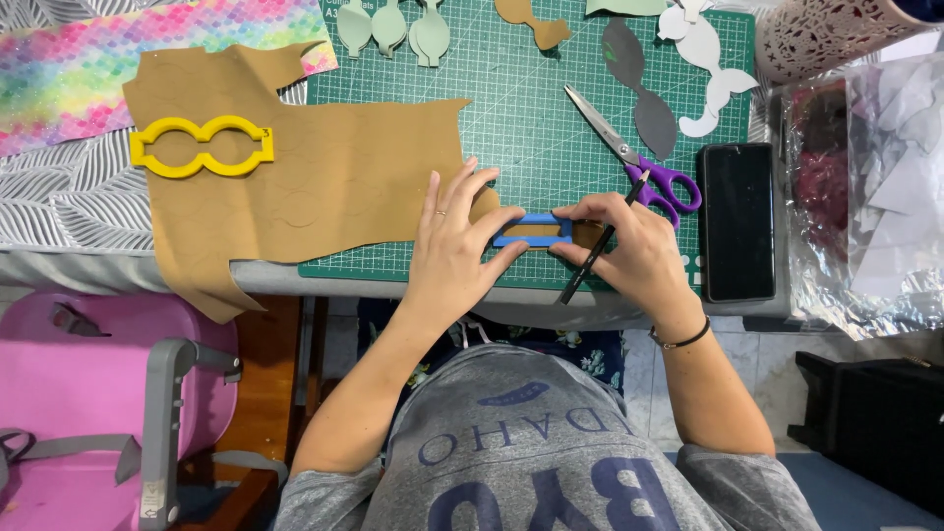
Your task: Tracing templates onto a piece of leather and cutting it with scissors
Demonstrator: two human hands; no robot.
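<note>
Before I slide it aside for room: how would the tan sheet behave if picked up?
The tan sheet probably flops: it droops over the table edge. Likely light, being thin. The yellow template resting on it might slide off.
</note>
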